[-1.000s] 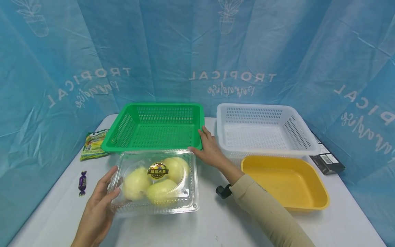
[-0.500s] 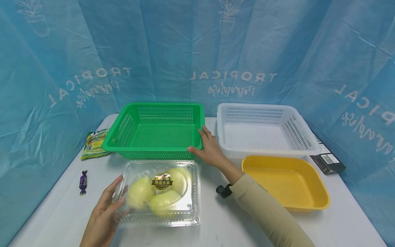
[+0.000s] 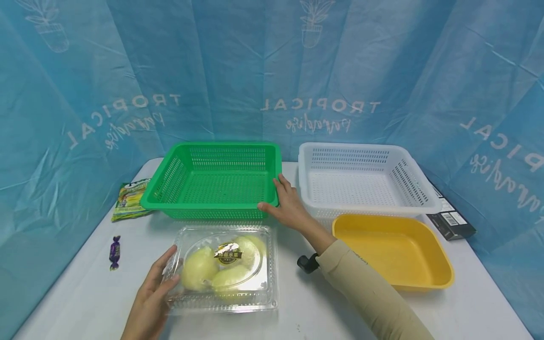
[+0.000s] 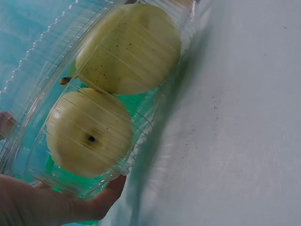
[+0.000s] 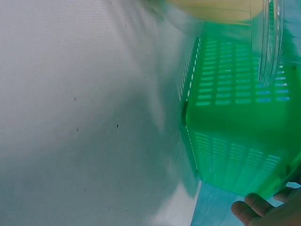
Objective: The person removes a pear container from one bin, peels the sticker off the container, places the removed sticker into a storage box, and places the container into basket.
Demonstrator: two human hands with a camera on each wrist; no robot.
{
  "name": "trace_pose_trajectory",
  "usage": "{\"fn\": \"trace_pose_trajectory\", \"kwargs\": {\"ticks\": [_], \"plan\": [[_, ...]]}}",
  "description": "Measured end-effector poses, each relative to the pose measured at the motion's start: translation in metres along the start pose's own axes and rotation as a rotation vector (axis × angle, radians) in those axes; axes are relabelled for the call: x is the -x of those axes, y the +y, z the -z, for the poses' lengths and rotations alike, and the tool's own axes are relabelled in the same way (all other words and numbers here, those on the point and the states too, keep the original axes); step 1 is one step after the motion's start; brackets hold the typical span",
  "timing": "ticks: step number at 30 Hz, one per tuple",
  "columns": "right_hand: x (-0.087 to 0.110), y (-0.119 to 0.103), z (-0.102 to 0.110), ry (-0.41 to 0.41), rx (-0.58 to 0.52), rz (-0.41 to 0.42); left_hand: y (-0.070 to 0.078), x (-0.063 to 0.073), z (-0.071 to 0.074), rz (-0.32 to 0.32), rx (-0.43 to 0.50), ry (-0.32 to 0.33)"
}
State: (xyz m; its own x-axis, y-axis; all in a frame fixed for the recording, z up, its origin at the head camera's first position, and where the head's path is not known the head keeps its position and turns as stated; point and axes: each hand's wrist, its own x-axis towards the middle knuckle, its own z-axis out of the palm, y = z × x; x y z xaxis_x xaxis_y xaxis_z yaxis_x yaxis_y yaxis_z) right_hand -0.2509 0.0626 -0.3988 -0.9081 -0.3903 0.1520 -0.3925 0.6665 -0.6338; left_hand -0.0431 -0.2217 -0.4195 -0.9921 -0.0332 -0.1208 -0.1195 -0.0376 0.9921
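Note:
My left hand (image 3: 153, 293) grips the left side of a clear plastic fruit box (image 3: 272, 283), thumb near the lid and fingers behind. Inside it are yellow-green pears (image 3: 199, 269), under a dark and gold label (image 3: 228, 253). The box is close over the white table, in front of a green basket (image 3: 221, 208). In the left wrist view, two pears (image 4: 91, 136) show through the ribbed plastic. My right hand (image 3: 291, 203) rests against the basket's front right corner, thumb at the front rim and fingers along the right side. Its extended fingertips (image 5: 244, 212) show beside the basket in the right wrist view.
A white basket (image 3: 348, 208) stands at the back right, with a yellow tub (image 3: 391, 255) before it. Black boxes (image 3: 450, 222) lie at the far right. To the left are a green-yellow snack packet (image 3: 129, 200) and a purple wrapped candy (image 3: 114, 253). A blue curtain (image 3: 238, 71) hangs behind.
My left hand has brought the fruit box toward me and slightly right, away from the green basket's front, and lower. My right hand stays at the basket's corner.

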Motion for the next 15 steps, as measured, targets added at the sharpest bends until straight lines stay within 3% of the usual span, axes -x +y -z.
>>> {"fn": "trace_pose_trajectory", "kwargs": {"ticks": [10, 15], "plan": [[0.001, 0.001, -0.001, 0.004, 0.008, -0.001, -0.002, -0.008, -0.008, -0.012, 0.050, 0.012], [0.001, 0.000, 0.000, -0.001, -0.008, -0.005, -0.005, -0.010, -0.011, -0.041, -0.001, 0.045]]}}
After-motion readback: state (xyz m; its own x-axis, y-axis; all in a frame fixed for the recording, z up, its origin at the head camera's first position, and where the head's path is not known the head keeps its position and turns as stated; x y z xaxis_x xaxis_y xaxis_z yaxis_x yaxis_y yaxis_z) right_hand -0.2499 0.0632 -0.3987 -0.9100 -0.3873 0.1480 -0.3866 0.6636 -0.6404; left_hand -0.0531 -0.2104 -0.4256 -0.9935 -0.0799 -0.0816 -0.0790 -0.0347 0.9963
